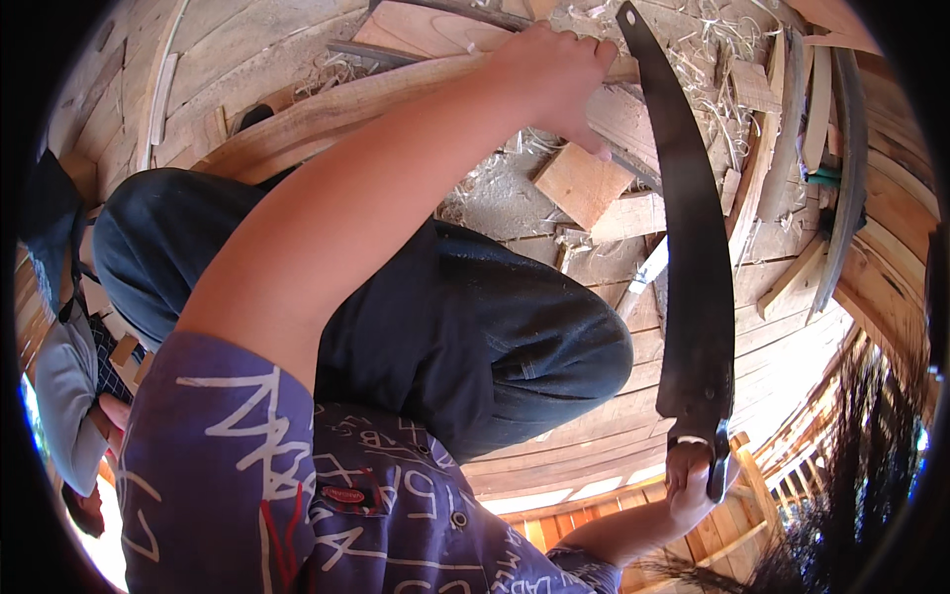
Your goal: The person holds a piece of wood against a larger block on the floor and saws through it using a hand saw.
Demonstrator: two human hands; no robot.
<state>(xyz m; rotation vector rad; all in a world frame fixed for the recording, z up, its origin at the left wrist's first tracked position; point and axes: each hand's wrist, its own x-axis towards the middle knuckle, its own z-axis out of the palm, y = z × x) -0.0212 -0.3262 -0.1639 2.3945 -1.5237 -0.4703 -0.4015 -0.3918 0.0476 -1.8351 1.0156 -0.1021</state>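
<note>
My right hand (690, 482) is wrapped around the handle of a handsaw (696, 257). The saw's long dark blade stands up across the right of the view, tapering to a tip with a hole. At the upper middle, my left hand (559, 79) grips a wooden plank (341, 104), its thumb spread apart from the bent fingers. The saw's blade passes just right of these fingers; whether it touches the wood cannot be made out. A small square wood block (584, 185) lies below my left hand, beside another offcut (630, 217).
Curly shavings (717, 45) and scraps cover the plank floor (554, 421). A white-handled tool (645, 277) lies left of the blade. Curved wooden pieces (846, 178) stand along the right. Another person (74, 396) is at the left edge. My bent knees (554, 337) are below the work.
</note>
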